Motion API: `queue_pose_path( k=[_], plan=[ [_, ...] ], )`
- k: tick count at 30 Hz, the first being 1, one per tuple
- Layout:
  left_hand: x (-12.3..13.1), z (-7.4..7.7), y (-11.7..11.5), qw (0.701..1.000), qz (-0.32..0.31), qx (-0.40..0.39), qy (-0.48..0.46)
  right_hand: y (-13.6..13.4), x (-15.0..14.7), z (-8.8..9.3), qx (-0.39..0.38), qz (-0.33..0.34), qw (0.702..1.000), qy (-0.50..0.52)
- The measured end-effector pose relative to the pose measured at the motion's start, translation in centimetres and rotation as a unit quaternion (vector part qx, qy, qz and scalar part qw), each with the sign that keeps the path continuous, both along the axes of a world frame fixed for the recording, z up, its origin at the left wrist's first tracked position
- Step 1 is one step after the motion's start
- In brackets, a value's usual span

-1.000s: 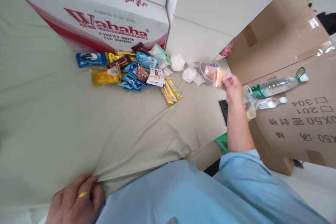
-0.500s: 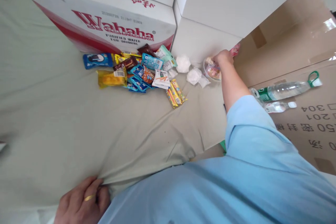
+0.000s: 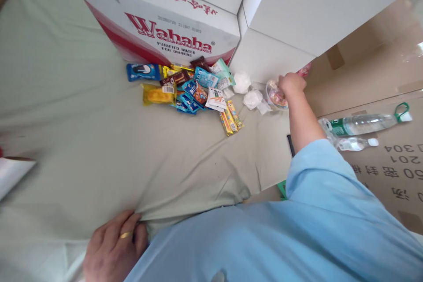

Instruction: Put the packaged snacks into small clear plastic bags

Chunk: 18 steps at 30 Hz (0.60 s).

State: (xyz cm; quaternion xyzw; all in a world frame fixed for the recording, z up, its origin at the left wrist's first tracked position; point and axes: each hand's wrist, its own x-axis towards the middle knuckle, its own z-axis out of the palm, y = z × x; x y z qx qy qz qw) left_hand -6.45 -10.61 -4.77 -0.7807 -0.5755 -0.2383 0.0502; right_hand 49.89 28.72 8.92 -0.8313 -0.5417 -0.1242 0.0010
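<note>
My right hand is closed at the right side of a clear round container with snacks in it. A red package shows just beyond that hand; its fingertips and what they grip are hidden. My left hand, with a gold ring, lies on the green-grey cloth at the near edge, fingers curled and tips hidden. White crumpled bundles lie left of the container. Further left is a pile of snack packets, with a yellow packet, a blue packet and yellow sticks.
A Wahaha water carton and white boxes stand behind the snacks. At the right, two clear bottles lie on brown cardboard. A white rolled object is at the left edge, and a dark object is beside my right forearm.
The view has shifted, so the carton and snacks appear further right, and more of the white rolled object shows at the left. Both hands keep nearly the same places relative to the things around them.
</note>
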Motion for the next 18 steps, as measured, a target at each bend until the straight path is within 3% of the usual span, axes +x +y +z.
queue_pose_path(
  k=[3,4,7,11,14,18],
  plan=[
    [-0.1,0.0,0.2,1.000,-0.008,0.022,0.005,-3.8,-4.1,0.0,0.077,0.069,0.994,0.024],
    [-0.1,-0.1,0.1,1.000,-0.008,0.022,0.003,-5.4,-6.0,-0.6,0.059,0.103,0.991,0.055],
    [-0.2,-0.4,-0.2,1.000,0.009,0.003,-0.010,-10.3,-12.0,-4.2,-0.058,0.150,0.974,0.161],
    [-0.2,-0.5,-0.6,0.999,0.024,-0.021,-0.017,-14.3,-17.7,-9.2,-0.075,0.138,0.956,0.247],
    [-0.3,-0.5,-0.6,1.000,0.021,-0.018,-0.005,-16.0,-18.6,-10.8,-0.034,0.128,0.946,0.295],
    [-0.5,-0.8,-0.8,0.999,0.027,-0.031,-0.010,-17.7,-15.4,-9.9,0.017,0.138,0.920,0.366]
  ],
)
